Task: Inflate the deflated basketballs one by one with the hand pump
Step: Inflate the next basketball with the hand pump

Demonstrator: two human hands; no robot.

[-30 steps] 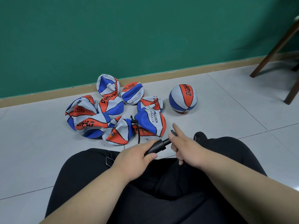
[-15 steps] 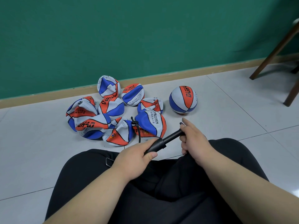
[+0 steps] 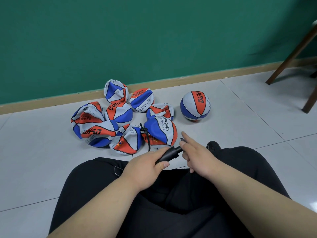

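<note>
A black hand pump (image 3: 169, 154) lies across my lap, pointing up and right. My left hand (image 3: 147, 166) grips its barrel. My right hand (image 3: 197, 154) holds the handle end, with the index finger stretched out; the handle is mostly hidden under it. The pump's black hose (image 3: 145, 136) runs up to the nearest deflated basketball (image 3: 163, 131). Several crumpled red, white and blue basketballs (image 3: 99, 127) lie heaped on the floor in front of me. One round inflated basketball (image 3: 195, 105) sits apart to their right.
I sit on the grey tiled floor (image 3: 240, 121) in black trousers (image 3: 171, 194), with a black shoe (image 3: 212, 146) showing beyond my right knee. A green wall (image 3: 137, 36) with a tan skirting board stands behind the balls. Brown wooden furniture legs (image 3: 291, 55) stand at the far right.
My right hand has pushed the pump handle back in toward the barrel after drawing it out half a second ago. My left hand has stayed put on the barrel.
</note>
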